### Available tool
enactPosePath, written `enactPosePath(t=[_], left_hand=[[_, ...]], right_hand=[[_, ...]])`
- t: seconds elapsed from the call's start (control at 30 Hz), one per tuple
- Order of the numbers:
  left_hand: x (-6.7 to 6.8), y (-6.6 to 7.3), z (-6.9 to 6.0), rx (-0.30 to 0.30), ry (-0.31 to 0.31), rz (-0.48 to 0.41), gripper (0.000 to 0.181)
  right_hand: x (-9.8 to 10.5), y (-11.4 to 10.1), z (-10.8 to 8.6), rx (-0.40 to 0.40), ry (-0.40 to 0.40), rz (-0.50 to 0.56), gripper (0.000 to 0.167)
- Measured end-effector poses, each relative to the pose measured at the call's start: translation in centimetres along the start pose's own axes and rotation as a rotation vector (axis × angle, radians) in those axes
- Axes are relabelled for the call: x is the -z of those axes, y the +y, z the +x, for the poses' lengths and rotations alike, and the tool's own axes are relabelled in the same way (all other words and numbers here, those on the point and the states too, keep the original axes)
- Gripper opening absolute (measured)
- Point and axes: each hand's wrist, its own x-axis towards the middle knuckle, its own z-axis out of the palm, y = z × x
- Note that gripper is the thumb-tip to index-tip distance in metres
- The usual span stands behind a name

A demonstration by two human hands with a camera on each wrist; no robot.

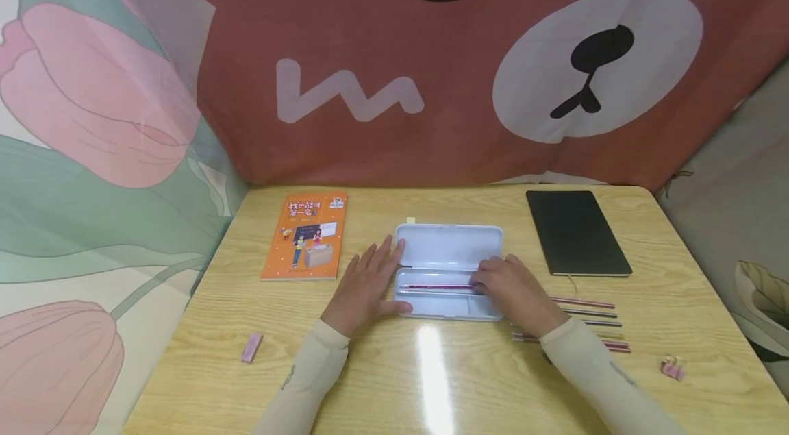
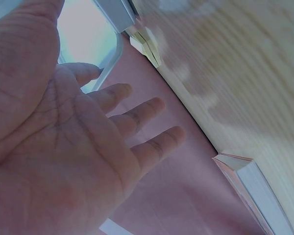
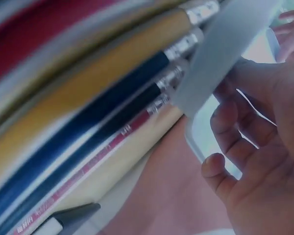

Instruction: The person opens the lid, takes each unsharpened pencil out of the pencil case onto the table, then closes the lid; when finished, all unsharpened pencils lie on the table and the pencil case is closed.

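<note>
A white pencil case point(image 1: 450, 246) lies with its lid raised at the middle of the table. Along its back compartment runs a reddish pencil point(image 1: 437, 286). My right hand point(image 1: 514, 291) reaches over the case's right end, its curled fingers at that pencil's right end; the fingertips are partly hidden in the case. With fingers spread, my left hand point(image 1: 364, 291) rests against the case's left side, thumb on the front corner and fingers by the lid. Several pencils point(image 1: 592, 322) lie side by side right of the case, partly under my right forearm; their eraser ends point(image 3: 183, 44) show in the right wrist view.
An orange book point(image 1: 308, 240) lies at the back left, and a black notebook point(image 1: 576, 233) at the back right. A pink eraser point(image 1: 251, 348) is near the left edge. Pink binder clips point(image 1: 673, 368) sit at the right. A small yellow item point(image 1: 411, 220) shows behind the lid.
</note>
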Motion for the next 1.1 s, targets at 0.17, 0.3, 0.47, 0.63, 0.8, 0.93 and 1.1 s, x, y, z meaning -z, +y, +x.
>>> enactPosePath(t=[0.17, 0.3, 0.47, 0.63, 0.8, 0.93, 1.1], left_hand=[[0.0, 0.1, 0.0, -0.003, 0.004, 0.005, 0.119], [-0.1, 0.1, 0.0, -0.001, -0.002, 0.010, 0.120], [-0.1, 0.1, 0.0, -0.001, -0.002, 0.011, 0.119], [-0.1, 0.1, -0.1, 0.001, -0.001, 0.013, 0.119], [0.0, 0.0, -0.2, 0.001, 0.008, 0.008, 0.120], [-0.1, -0.1, -0.2, 0.004, 0.002, 0.000, 0.121], [-0.2, -0.2, 0.0, 0.009, -0.016, -0.004, 0.122]], right_hand=[[2.1, 0.1, -0.4, -0.029, -0.032, -0.017, 0.026], [4.6, 0.5, -1.4, -0.086, -0.044, -0.016, 0.027], [7.2, 1.5, -4.4, -0.165, -0.051, 0.009, 0.028], [8.7, 2.4, -8.2, -0.235, -0.102, 0.019, 0.031], [9.0, 3.0, -11.7, -0.283, -0.147, 0.021, 0.032], [8.8, 3.5, -14.3, -0.293, -0.142, 0.028, 0.038], [8.4, 3.8, -16.9, -0.296, -0.143, 0.074, 0.039]])
